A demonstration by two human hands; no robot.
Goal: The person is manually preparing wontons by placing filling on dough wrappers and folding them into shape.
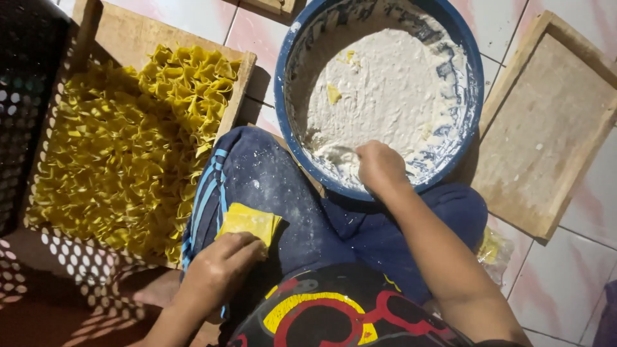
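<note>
left hand (222, 263) pinches yellow wrappers (249, 222) on knee | right hand (380, 166) closed, scooping paste (385, 90) in blue basin (472, 71) | tray (128, 148) of folded pieces at left

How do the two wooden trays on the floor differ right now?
The left wooden tray is heaped with folded yellow wrappers; the right wooden tray holds nothing, only pale dusty smears. The left tray's rim is partly hidden by a dark perforated basket and the person's knee; the right tray lies fully in the open, beside the blue basin. Both are shallow, rectangular, raised-edged, and set at an angle on the tiled floor.
</note>
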